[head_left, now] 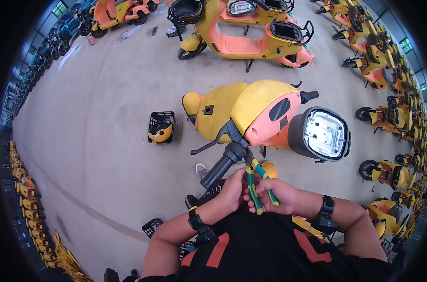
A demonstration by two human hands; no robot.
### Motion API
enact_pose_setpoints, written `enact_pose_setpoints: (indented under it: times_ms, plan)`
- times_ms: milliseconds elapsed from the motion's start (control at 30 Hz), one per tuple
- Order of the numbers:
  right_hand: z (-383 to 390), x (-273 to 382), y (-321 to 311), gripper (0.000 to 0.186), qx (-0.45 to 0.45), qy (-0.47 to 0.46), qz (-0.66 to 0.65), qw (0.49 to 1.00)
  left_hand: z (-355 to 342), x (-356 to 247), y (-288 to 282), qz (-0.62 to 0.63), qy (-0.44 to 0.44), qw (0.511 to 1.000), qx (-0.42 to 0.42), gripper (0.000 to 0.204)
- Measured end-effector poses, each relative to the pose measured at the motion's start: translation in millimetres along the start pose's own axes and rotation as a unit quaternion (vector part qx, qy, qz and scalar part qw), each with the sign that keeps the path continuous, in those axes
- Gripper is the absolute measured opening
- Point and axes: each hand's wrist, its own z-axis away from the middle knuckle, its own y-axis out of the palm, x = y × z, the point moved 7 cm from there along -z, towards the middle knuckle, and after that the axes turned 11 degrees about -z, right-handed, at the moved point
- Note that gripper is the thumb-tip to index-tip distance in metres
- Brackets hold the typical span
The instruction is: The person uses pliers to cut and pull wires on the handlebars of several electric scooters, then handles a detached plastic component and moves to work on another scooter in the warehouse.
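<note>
A pair of pliers (pixel 251 183) with green and yellow handles points away from me, its handles spread. Around the right handle my right hand (pixel 280 193) is closed, with fingertips near the left handle. My left hand (pixel 233 190) is closed against the left handle; its fingertips are partly hidden. The dark jaws lie beside the black handlebar grip (pixel 221 168) and brake lever (pixel 210 145) of a yellow and pink scooter (pixel 224 107). Whether the jaws bite on anything I cannot tell.
Right of the handlebar is a grey seat box (pixel 324 133) with a silver inner plate. A black basket (pixel 161 121) holding a yellow and black part stands on the floor at left. Another yellow scooter (pixel 241 44) is parked beyond. Scooter rows (pixel 387 117) line the right side.
</note>
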Motion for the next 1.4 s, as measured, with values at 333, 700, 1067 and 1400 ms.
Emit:
enact_pose_setpoints:
  times_ms: [333, 700, 1067, 1400]
  plan:
    - [13, -1, 19, 0.052, 0.062, 0.061, -0.042, 0.995, -7, 3, 30, 0.022, -0.006, 0.999, 0.034, 0.054]
    - [7, -10, 11, 0.022, 0.056, 0.023, -0.149, 0.987, 1, 2, 47, 0.065, -0.010, 0.998, 0.025, 0.044]
    - [5, -19, 9, 0.026, -0.005, 0.028, -0.162, 0.986, 7, -8, 63, 0.039, -0.077, 0.994, -0.069, 0.027]
    - [-4, -24, 7, 0.021, -0.030, -0.034, -0.138, 0.989, 4, 0, 54, 0.106, -0.078, 0.991, -0.014, 0.028]
